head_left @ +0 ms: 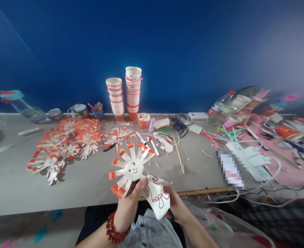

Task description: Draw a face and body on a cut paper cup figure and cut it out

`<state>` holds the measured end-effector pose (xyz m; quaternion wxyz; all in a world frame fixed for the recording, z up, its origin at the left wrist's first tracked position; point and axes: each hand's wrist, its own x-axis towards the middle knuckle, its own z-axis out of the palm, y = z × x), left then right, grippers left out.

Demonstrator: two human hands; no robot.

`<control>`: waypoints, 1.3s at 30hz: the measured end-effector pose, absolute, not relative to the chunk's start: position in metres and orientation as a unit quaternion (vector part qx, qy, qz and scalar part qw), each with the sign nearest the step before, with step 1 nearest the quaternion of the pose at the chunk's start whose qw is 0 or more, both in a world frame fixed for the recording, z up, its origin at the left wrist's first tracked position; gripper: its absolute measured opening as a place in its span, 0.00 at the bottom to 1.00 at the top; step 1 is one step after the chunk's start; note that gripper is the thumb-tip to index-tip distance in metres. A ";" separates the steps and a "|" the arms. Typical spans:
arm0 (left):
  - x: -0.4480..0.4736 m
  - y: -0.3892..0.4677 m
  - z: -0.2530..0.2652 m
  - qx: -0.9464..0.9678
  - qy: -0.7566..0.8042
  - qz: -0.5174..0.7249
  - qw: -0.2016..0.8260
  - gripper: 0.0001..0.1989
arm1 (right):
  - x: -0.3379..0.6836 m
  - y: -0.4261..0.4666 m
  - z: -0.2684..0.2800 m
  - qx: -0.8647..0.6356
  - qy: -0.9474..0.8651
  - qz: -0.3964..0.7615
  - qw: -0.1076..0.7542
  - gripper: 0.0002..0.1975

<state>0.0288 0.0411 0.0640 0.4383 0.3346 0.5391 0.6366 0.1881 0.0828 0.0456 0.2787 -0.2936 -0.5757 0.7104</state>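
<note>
My left hand [128,206], with a red bead bracelet at the wrist, pinches a paper-cup doll [134,170]. The doll's round face has drawn eyes and a smile, and orange-tipped strips fan out around it. Below the face hangs a white paper piece [158,199] with a dress and legs outlined in dark red. Behind that piece is my right hand [177,206], its fingers mostly hidden. It is closed on scissors [148,174]; their blades show at the paper's upper edge beside my left thumb, and a dark bit of handle shows near my right palm.
Finished cup dolls [69,137] lie heaped at the left. Two stacks of paper cups [133,93] stand by the blue wall. Paper scraps, markers [155,147], a wooden stick [179,155] and a glue gun [179,125] lie mid-table. A power strip [257,165] with cables is at the right.
</note>
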 end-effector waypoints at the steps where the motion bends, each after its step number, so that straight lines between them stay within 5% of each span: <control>1: 0.027 0.041 0.062 0.347 0.547 0.630 0.428 0.09 | 0.188 0.083 0.047 -0.298 -0.581 0.701 0.287 0.28; 18: 0.023 0.039 0.073 0.406 0.594 0.602 0.346 0.06 | 0.183 0.080 0.057 -0.337 -0.587 0.666 0.313 0.27; 32: 0.033 0.044 0.075 0.242 0.488 0.664 0.513 0.12 | 0.181 0.078 0.053 -0.315 -0.599 0.649 0.348 0.24; 39: 0.027 0.039 0.065 0.321 0.549 0.636 0.438 0.09 | 0.180 0.079 0.059 -0.307 -0.609 0.650 0.335 0.22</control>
